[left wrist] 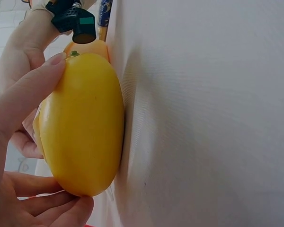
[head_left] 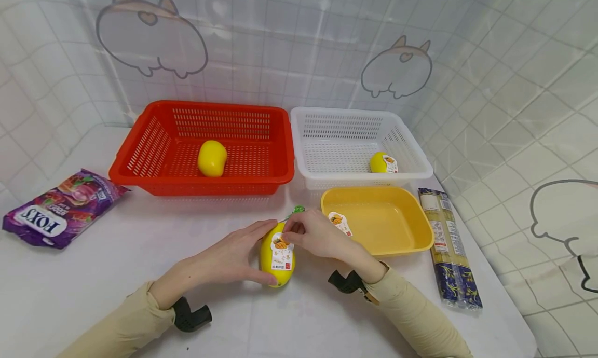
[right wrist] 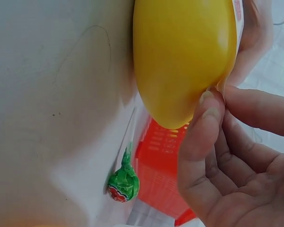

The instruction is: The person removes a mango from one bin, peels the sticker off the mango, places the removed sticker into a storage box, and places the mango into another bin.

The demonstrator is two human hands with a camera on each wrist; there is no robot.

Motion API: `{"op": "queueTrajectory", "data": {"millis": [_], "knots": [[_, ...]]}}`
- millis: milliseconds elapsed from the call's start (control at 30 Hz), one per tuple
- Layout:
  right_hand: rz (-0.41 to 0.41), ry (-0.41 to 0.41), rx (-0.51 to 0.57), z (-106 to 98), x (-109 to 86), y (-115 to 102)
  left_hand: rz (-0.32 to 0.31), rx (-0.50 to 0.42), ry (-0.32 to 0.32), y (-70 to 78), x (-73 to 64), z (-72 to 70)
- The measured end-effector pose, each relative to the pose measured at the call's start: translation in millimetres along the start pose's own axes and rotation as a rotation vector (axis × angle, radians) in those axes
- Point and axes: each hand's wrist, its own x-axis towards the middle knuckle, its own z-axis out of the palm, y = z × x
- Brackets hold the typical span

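A yellow mango (head_left: 266, 259) lies on the white tabletop, with a white printed sticker (head_left: 282, 258) on its upper side. My left hand (head_left: 229, 258) holds it steady, thumb at the near end and fingers at the far end; the left wrist view shows the grip on the mango (left wrist: 85, 127) closely. With thumb and index finger, my right hand (head_left: 322, 234) pinches the sticker's far edge, which stands slightly off the skin in the right wrist view. Just beyond the mango lies a green-wrapped lollipop (right wrist: 124, 182), mostly hidden by the right hand in the head view.
Behind stand a red basket (head_left: 224, 188) with a plain mango (head_left: 212, 158) and a white basket (head_left: 299, 155) with a stickered mango (head_left: 377, 162). A yellow tub (head_left: 380, 225) bearing a similar sticker (head_left: 339, 223) is at right, beside noodle-like packs (head_left: 448, 244). A purple Fox's bag (head_left: 65, 207) lies left.
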Motion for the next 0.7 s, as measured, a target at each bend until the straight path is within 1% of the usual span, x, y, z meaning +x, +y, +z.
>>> {"op": "queueTrajectory", "data": {"millis": [267,500,700], "knots": [[-0.010,0.001,-0.006,0.0,-1.1,-0.9,-0.004,0.010,-0.001,0.4,0.4,0.6],[-0.039,-0.007,0.001,-0.9,-1.4,-0.2,-0.003,0.010,-0.013,0.3,0.9,0.5],[-0.038,-0.015,0.013,-1.4,-1.8,-0.2,0.007,0.024,-0.010,0.3,0.6,0.3]]}}
